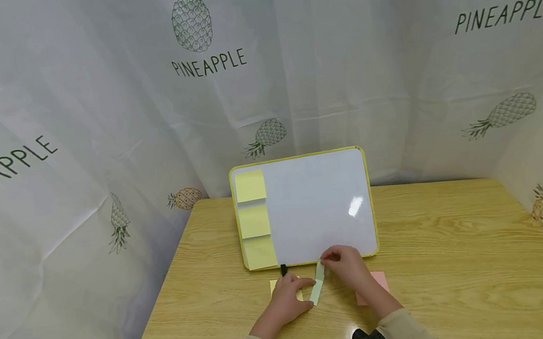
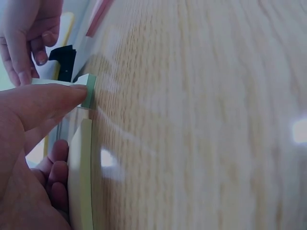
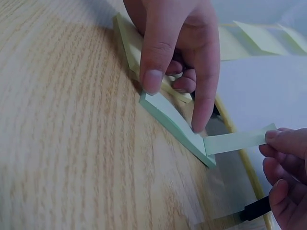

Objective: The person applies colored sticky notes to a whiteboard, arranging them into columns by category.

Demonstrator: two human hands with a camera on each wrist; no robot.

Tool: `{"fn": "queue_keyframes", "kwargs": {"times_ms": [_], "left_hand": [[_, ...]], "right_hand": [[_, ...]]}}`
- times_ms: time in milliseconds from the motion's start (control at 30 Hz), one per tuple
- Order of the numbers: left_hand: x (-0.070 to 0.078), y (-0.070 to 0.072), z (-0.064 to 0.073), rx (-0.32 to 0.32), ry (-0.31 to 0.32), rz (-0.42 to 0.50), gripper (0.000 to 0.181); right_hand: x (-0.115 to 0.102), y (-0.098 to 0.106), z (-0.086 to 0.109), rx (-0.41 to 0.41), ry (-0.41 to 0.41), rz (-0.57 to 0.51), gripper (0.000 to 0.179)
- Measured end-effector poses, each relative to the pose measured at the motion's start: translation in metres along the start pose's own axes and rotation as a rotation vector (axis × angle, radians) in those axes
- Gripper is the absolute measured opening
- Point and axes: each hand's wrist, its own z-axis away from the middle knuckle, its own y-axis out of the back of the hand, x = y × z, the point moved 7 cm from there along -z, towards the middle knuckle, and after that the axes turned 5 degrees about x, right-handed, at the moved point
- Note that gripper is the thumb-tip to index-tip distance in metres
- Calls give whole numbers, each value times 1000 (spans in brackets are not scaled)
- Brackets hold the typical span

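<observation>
A narrow pale green sticky note pad lies on the table in front of the whiteboard. My left hand holds it down, the thumb at one end and the index finger further along, as the right wrist view shows. Between thumb and fingertip, my right hand pinches the free end of the top green sheet. That sheet is lifted away but still joins the pad at its far end. Partly under my left hand is a yellow sticky note pad. A pink sticky note pad lies beneath my right forearm.
A yellow-framed whiteboard stands at the back of the wooden table. Three yellow sticky notes run down its left side. A black foot sticks out below the board. A pineapple-print curtain hangs behind.
</observation>
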Motion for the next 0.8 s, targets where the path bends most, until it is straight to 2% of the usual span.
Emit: {"fn": "queue_keyframes", "kwargs": {"times_ms": [233,800], "left_hand": [[-1,-1,-1,-5,9,-13,42],[1,-3,-1,4,4,-23,42]], "right_hand": [[-1,4,-5,2,-8,-6,12],[-9,13,-13,16,7,4,7]]}}
